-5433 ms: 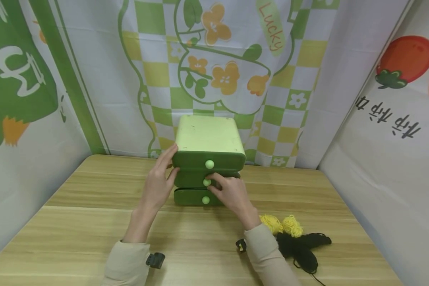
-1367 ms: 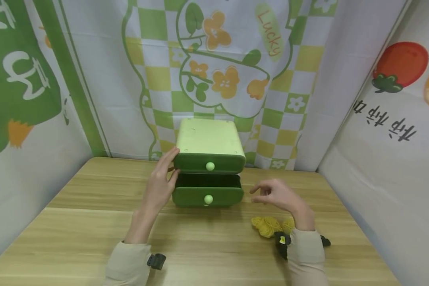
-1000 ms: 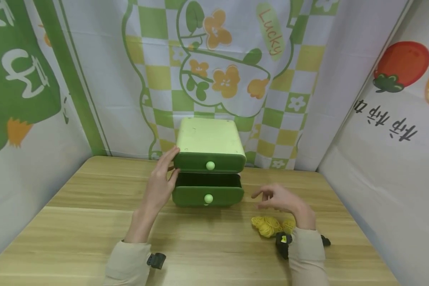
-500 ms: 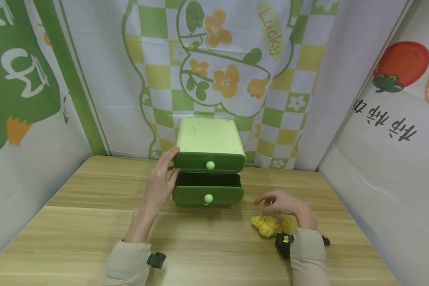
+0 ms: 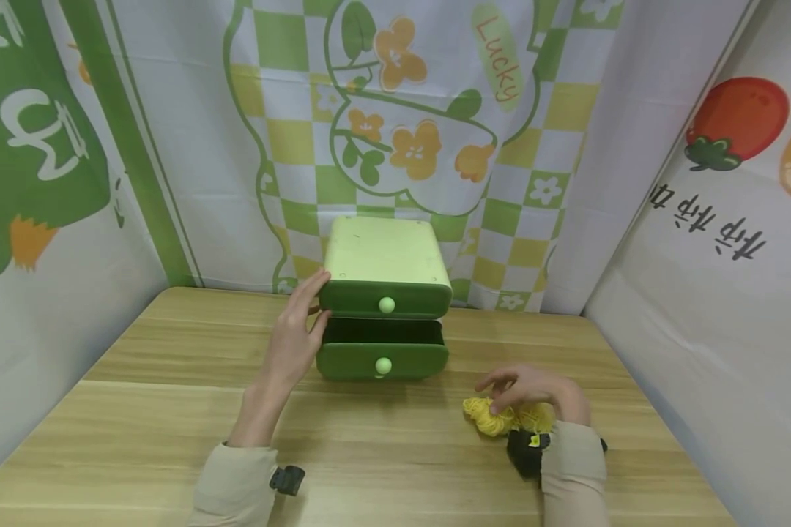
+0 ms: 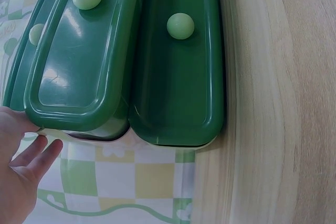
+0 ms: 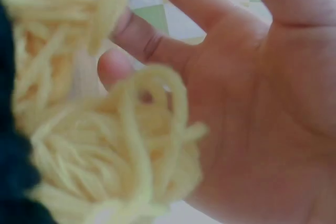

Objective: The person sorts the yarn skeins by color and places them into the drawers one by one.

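A pale green cabinet [image 5: 385,249] with dark green drawers stands on the table. Its middle drawer [image 5: 349,361] is pulled out and looks dark inside. The top drawer [image 5: 352,300] and, in the left wrist view, the bottom drawer [image 6: 178,87] are pushed in. My left hand [image 5: 290,340] rests against the cabinet's left side at the top tier, fingers fairly straight. My right hand [image 5: 534,386] hovers over the yellow yarn [image 5: 488,419] with loosely bent, spread fingers. In the right wrist view, the yarn [image 7: 105,150] lies beside the palm; contact is hard to tell.
Black yarn [image 5: 524,455] lies in front of the yellow yarn, partly hidden by my right sleeve [image 5: 573,457]. A printed curtain [image 5: 411,110] hangs behind the cabinet. The wooden table [image 5: 382,454] ends at side walls.
Earlier, my right hand pinched the middle drawer's knob; that drawer has since come forward. The right hand has moved right, then down over the yellow yarn. My left hand stays put.
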Action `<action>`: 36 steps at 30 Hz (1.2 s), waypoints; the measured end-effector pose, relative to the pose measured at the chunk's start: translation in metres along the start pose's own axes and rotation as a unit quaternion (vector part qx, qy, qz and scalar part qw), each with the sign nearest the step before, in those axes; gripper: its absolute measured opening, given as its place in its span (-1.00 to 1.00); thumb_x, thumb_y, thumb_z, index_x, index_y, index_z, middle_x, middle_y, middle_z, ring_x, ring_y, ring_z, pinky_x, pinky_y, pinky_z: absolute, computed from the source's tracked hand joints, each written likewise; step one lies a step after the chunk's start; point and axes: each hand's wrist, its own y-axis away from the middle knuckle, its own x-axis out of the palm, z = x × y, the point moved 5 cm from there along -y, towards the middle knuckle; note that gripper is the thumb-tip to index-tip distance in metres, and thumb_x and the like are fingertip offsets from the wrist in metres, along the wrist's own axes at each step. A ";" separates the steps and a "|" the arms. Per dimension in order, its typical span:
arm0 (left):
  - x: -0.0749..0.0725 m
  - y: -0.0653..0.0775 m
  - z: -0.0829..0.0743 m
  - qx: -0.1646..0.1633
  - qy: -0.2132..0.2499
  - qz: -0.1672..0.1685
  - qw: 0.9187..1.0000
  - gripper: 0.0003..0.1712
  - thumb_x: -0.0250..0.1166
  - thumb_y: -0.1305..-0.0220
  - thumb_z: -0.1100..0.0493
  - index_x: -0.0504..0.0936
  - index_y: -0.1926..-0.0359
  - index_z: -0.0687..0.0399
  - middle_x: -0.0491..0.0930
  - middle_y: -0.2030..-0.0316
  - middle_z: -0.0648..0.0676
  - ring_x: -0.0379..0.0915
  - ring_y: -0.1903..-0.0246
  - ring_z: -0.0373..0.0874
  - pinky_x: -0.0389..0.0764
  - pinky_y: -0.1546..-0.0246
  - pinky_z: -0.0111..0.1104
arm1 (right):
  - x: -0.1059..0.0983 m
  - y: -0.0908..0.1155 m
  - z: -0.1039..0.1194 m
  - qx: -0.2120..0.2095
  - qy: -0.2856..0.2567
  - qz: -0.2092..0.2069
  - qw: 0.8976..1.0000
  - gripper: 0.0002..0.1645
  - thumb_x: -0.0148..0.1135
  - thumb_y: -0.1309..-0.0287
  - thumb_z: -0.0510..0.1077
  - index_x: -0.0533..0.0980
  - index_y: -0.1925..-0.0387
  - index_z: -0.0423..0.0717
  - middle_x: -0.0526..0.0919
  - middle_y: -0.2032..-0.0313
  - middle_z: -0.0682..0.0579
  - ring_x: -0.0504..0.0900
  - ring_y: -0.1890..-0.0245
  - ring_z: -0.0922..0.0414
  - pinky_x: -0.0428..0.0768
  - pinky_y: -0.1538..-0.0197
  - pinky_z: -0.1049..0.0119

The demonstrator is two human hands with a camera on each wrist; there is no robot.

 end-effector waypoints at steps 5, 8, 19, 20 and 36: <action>0.001 0.000 0.000 0.000 -0.001 -0.001 1.000 -0.20 0.26 -0.23 0.53 0.27 -0.45 0.10 0.25 -0.45 0.18 0.30 -0.37 0.12 0.66 -0.15 -0.19 | 0.001 0.002 -0.008 0.009 0.000 0.000 1.000 -0.33 0.49 0.00 -0.05 0.56 -0.19 -0.06 0.62 -0.03 -0.05 0.54 -0.03 0.03 0.61 -0.10 0.10; 0.001 0.000 0.000 0.000 0.001 -0.001 1.000 -0.20 0.26 -0.23 0.53 0.26 -0.46 0.11 0.25 -0.45 0.18 0.28 -0.38 0.11 0.66 -0.16 -0.20 | 0.003 0.004 -0.013 0.035 0.011 -0.007 0.999 -0.37 0.49 0.00 -0.01 0.58 -0.17 0.01 0.59 -0.17 -0.10 0.53 -0.17 -0.09 0.54 -0.26 -0.09; 0.002 0.001 0.000 0.007 0.002 -0.005 1.000 -0.19 0.25 -0.21 0.55 0.27 -0.45 0.13 0.26 -0.44 0.22 0.28 -0.37 0.13 0.67 -0.13 -0.16 | 0.004 -0.002 -0.016 0.014 0.034 -0.024 0.999 -0.54 0.49 0.01 -0.10 0.67 0.03 -0.14 0.72 0.03 -0.07 0.62 0.04 0.06 0.65 -0.06 0.14; 0.002 0.001 0.000 0.007 0.002 -0.005 1.000 -0.20 0.26 -0.21 0.55 0.27 -0.45 0.13 0.26 -0.44 0.21 0.28 -0.37 0.13 0.67 -0.13 -0.16 | 0.003 -0.002 -0.015 0.008 0.032 -0.024 0.999 -0.58 0.48 0.01 -0.10 0.68 0.06 -0.14 0.73 0.08 -0.04 0.62 0.09 0.10 0.65 0.00 0.20; 0.001 0.000 0.000 0.019 0.001 -0.011 1.000 -0.21 0.26 -0.20 0.57 0.29 -0.43 0.16 0.29 -0.42 0.25 0.30 -0.36 0.14 0.69 -0.10 -0.11 | -0.012 -0.003 0.004 -0.067 0.036 -0.099 0.992 -0.83 0.46 0.00 -0.15 0.72 0.32 -0.10 0.69 0.28 0.03 0.55 0.26 0.15 0.59 0.21 0.32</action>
